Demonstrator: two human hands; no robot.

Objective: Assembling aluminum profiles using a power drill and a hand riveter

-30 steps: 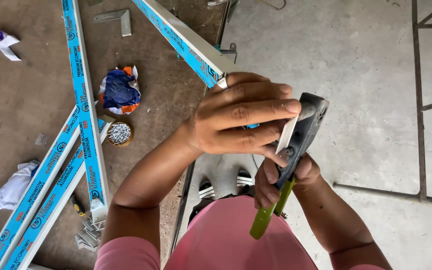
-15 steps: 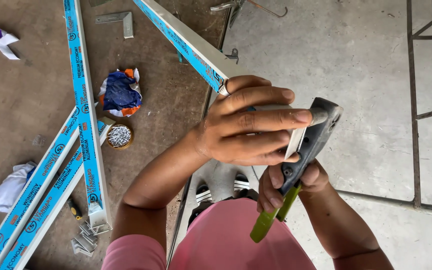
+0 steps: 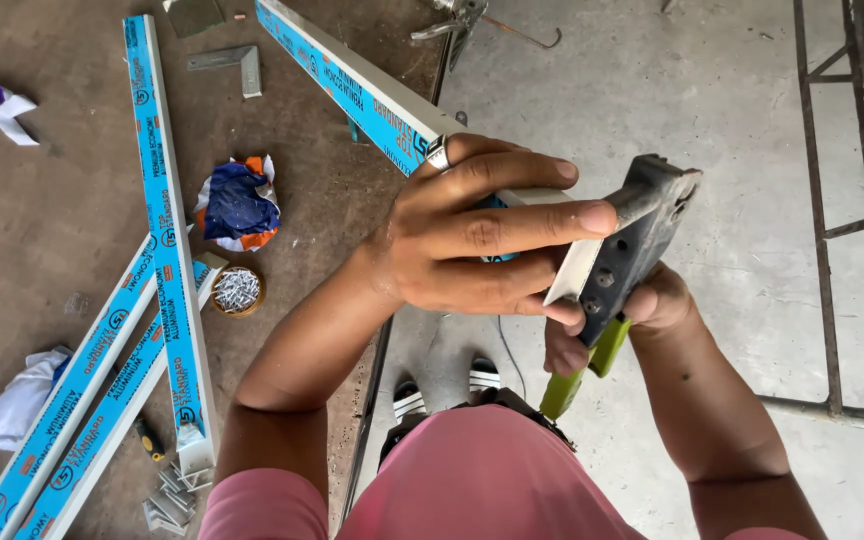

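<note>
**Profile end in punch tool**

Head view: my left hand (image 3: pixel 462 235) clasps the white aluminium profile (image 3: pixel 372 100) near its end; my right hand (image 3: pixel 642 310) squeezes the green-handled punch tool (image 3: pixel 632 250). Profile looks stiff, light, probably sharp-edged; best gripped close to the tool.

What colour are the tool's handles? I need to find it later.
Lime green handles, held in the right hand; head view.

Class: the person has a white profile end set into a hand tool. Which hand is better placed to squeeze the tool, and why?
The right hand, probably. It already wraps the green handles of the hand tool, while the left hand grips the white profile and steadies its end at the tool's head.
</note>
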